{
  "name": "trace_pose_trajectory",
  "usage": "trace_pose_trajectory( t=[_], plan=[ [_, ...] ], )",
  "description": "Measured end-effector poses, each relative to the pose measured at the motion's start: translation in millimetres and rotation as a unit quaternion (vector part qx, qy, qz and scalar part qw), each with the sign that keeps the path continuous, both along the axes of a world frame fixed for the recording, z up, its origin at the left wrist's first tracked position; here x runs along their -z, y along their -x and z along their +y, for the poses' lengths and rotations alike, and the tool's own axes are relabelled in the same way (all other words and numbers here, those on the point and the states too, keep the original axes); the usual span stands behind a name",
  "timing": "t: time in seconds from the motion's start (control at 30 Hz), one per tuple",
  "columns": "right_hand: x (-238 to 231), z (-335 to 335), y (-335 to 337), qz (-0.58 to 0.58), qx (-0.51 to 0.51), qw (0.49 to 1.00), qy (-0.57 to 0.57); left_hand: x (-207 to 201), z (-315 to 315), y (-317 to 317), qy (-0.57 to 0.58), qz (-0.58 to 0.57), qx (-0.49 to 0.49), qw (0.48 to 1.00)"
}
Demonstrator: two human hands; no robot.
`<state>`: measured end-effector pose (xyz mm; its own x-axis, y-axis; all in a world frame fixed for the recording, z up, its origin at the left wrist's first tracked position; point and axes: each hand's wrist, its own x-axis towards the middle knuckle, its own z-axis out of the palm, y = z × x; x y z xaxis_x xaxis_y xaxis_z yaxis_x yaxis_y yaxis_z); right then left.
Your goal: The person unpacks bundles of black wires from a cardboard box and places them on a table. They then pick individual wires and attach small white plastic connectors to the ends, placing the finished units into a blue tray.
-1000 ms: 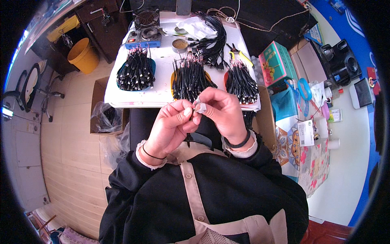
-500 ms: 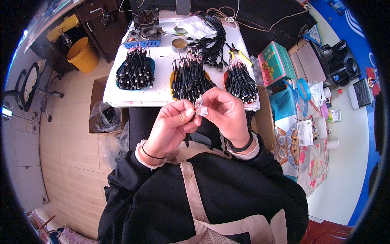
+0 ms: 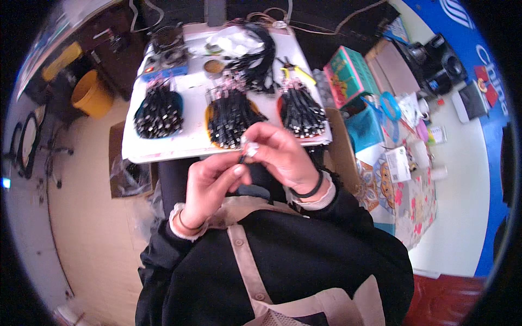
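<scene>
My left hand is closed, pinching a short black cable between thumb and forefinger. Its tip meets my right hand, whose thumb and forefinger also pinch there. White wrapping shows on the right fingertips and partly hides the cable's end. Both hands are just off the table's near edge. Beyond them sit three piles of short black cables with pinkish wire ends: one on a blue tray, a middle pile on a yellow tray, and a right pile on a red one.
On the white table stand a blue device, a round tin, long black cables and yellow-handled pliers. A cardboard box is at the lower left, a green-and-pink carton at the right.
The view has shifted, so the table and trays appear lower and further left. My hands stay together at the cable; the left fingers have lowered slightly, and more of the black cable shows.
</scene>
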<state>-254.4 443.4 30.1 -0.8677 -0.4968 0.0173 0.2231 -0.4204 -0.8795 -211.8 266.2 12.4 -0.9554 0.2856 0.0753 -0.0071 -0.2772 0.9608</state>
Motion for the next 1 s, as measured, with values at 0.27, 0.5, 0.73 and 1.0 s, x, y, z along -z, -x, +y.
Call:
trace_pose_trajectory(
  t=[0.27, 0.5, 0.73, 1.0],
  plan=[
    [22.3, 41.8, 31.5, 0.091, 0.016, 0.980, -0.178, 13.1, 5.1, 14.8, -0.096, -0.053, 0.012, 0.994],
    [21.0, 144.6, 119.7, 0.275, 0.299, 0.660, -0.632, 14.6, 11.5, 23.1, -0.120, -0.063, -0.014, 0.991],
    [32.2, 130.6, 130.4, 0.271, 0.239, 0.633, -0.685, 12.1, 12.1, 17.7, -0.106, -0.074, -0.012, 0.992],
    [28.2, 132.4, 132.8, 0.212, 0.247, 0.701, -0.634, 13.0, 12.1, 12.6, -0.112, -0.085, -0.038, 0.989]
  ],
)
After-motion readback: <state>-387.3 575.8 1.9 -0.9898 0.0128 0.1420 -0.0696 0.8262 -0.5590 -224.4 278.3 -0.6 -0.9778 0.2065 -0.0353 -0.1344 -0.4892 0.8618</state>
